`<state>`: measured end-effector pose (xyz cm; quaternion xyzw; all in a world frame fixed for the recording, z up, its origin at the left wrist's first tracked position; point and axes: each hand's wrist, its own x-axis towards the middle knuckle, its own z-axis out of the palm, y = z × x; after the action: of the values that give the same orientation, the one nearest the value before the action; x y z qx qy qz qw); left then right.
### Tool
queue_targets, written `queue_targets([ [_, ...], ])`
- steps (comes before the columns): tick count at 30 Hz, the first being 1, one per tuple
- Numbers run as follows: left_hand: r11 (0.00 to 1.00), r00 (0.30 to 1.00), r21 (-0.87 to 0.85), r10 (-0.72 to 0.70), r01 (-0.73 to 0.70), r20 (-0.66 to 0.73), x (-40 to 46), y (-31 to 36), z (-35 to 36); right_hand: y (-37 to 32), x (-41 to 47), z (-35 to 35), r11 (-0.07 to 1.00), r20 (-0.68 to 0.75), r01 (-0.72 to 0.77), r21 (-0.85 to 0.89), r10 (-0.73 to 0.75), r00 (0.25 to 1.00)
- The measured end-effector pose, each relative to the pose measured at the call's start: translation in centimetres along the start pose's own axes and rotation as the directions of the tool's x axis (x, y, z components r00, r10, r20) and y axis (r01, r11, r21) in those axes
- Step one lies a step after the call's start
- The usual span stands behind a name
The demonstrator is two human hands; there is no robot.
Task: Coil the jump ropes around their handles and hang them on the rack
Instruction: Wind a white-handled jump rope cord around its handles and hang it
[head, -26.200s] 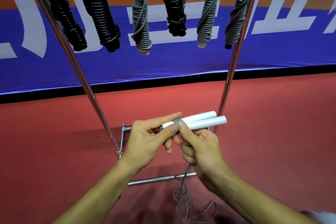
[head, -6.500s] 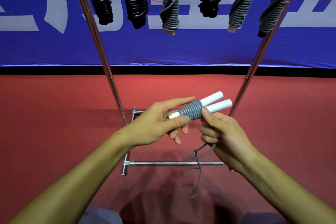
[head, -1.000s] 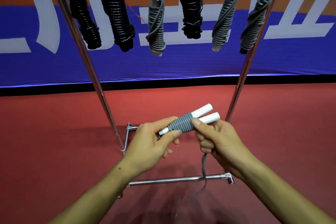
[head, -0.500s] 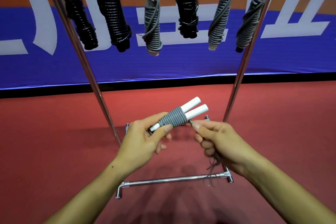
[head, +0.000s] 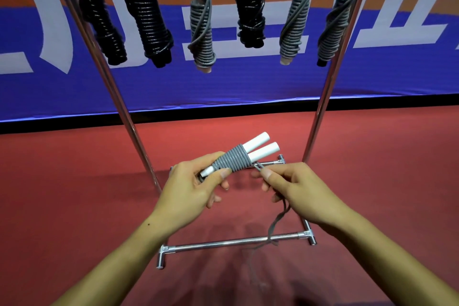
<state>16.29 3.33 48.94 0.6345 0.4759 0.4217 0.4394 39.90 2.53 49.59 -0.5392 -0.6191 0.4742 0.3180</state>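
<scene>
At frame centre, the left hand (head: 191, 189) grips the two white handles (head: 258, 148), held side by side and pointing toward the upper right. Grey rope (head: 232, 160) is coiled tightly around their middle section. The right hand (head: 300, 189) sits just right of the coil; its thumb and fingers (head: 267, 175) pinch the free rope end, which hangs slack down past the rack base bar (head: 236, 241) to the red floor (head: 74, 194). Six coiled ropes, three black (head: 146, 17) and three grey (head: 201, 30), hang across the top of the frame between the rack's chrome uprights (head: 323, 107).
</scene>
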Motion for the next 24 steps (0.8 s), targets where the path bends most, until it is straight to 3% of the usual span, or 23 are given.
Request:
queue_targets([
  [3,0.999,1.000,0.043,0.007,-0.007,-0.007,0.0,-0.2,-0.2,-0.5,-0.1,0.0,0.951,0.044,-0.083,0.298,0.073,0.996],
  [8,0.993,0.999,0.119,0.028,-0.026,-0.018,0.0,-0.6,0.0,-0.8,-0.2,0.6,0.852,0.182,-0.272,0.447,0.211,0.960],
  [16,0.974,0.994,0.209,0.102,-0.093,-0.034,-0.2,-0.4,-0.3,-0.6,-0.3,-0.1,0.940,0.093,-0.198,0.277,0.179,0.979],
  [20,0.964,0.993,0.244,0.117,-0.106,-0.031,-0.1,-0.7,-0.4,-0.6,-0.1,-0.2,0.965,0.158,-0.207,0.158,0.183,0.970],
  [24,0.947,0.991,0.295,0.136,-0.128,-0.007,-0.3,-0.8,-0.4,0.4,0.2,-0.5,0.972,0.123,-0.196,0.132,0.180,0.976],
])
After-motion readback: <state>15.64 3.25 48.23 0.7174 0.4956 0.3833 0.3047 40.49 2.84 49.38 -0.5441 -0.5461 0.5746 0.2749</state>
